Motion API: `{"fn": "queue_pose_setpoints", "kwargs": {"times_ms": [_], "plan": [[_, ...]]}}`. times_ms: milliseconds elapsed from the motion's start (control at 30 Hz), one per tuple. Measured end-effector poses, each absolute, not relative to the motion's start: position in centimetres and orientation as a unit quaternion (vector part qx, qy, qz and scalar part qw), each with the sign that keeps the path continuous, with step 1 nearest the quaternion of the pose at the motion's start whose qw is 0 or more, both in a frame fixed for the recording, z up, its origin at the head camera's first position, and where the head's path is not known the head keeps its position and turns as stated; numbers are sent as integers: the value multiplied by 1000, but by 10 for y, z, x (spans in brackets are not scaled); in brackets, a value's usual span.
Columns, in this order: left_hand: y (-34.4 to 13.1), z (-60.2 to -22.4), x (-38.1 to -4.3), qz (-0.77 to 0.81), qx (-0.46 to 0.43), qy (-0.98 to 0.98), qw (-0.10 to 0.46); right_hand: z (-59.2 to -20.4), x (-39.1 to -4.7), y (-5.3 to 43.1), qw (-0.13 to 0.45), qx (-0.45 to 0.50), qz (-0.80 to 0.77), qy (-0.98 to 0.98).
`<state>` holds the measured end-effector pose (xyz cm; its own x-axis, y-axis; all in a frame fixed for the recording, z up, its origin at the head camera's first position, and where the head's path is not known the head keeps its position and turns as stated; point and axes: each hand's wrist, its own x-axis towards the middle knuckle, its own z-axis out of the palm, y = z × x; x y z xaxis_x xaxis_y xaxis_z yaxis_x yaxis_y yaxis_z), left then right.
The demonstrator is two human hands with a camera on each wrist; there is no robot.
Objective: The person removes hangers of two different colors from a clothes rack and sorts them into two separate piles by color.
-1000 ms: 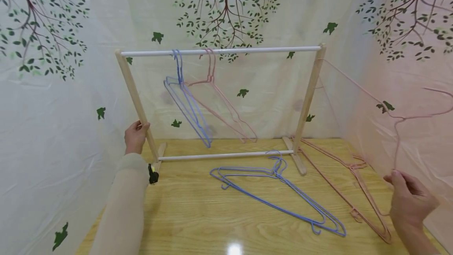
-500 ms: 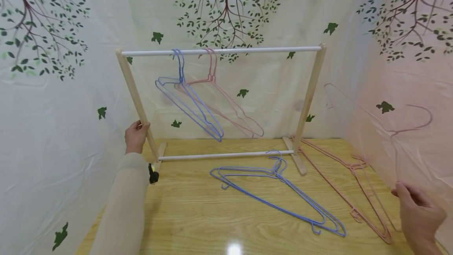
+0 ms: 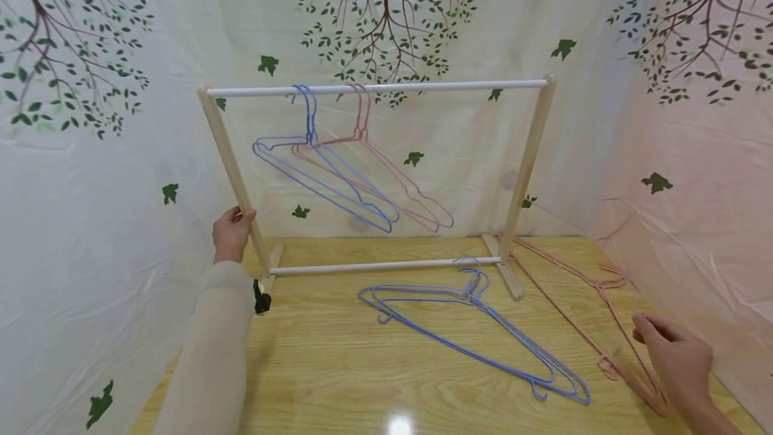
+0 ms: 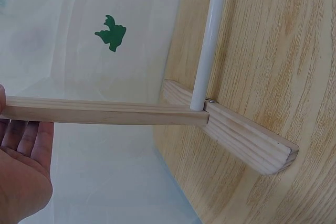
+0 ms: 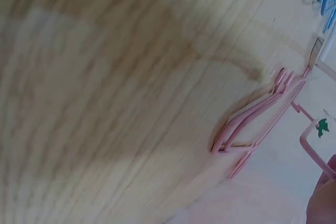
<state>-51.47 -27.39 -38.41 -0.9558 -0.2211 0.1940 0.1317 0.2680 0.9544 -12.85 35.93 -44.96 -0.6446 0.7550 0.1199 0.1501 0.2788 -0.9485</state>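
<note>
At the right hand (image 3: pixel 679 354): pink hanger (image 5: pixel 314 153), gripped in curled fingers. Right wrist view catches only an angled stretch of it at the frame edge; head view has its hook forward of the hand, faint against the backdrop (image 3: pixel 96 254), so exact tilt is hard to tell. Right forearm (image 3: pixel 706 415) comes in from the near right, hand over the table (image 3: pixel 338 361). Just ahead and left of that hand, lying flat: stacked pink hangers (image 3: pixel 598 283).

Left hand (image 3: pixel 231 233), well apart, grips an upright wooden post (image 3: pixel 225 150) below mid-height, thumb one side, fingers the other. Left arm (image 3: pixel 205 348) reaches forward in a pale sleeve. Black fitting (image 3: pixel 262 297) with a yellow bit at that cuff; any marking too small to read. Post's foot (image 4: pixel 252 140) sits on the table near the left hand.

Between the hands, on the table: overlapping blue hangers (image 3: pixel 472 297), hooks toward the white lower bar (image 3: pixel 362 266). Above, on the white top bar (image 3: pixel 435 86): blue pair (image 3: pixel 311 134) nearer the left hand, pink pair (image 3: pixel 361 132) right beside.
</note>
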Motion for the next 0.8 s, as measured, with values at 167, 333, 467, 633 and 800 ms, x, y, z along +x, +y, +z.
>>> {"fn": "queue_pose_setpoints", "kwargs": {"times_ms": [167, 333, 467, 633, 800], "plan": [[-274, -383, -509, -608, 35, -780, 145, -453, -132, 361, 228, -275, 509, -783], [-274, -382, -505, -611, 37, -778, 139, -457, -139, 370, 185, -282, 468, -817], [-275, -382, -504, -612, 39, -778, 138, -461, -147, 378, 200, -294, 448, -820], [-275, -381, -501, -611, 35, -778, 142, -467, -156, 388, 205, -312, 345, -861], [-275, -380, -498, -612, 38, -778, 136, -473, -163, 397, 217, -318, 278, -880]]}}
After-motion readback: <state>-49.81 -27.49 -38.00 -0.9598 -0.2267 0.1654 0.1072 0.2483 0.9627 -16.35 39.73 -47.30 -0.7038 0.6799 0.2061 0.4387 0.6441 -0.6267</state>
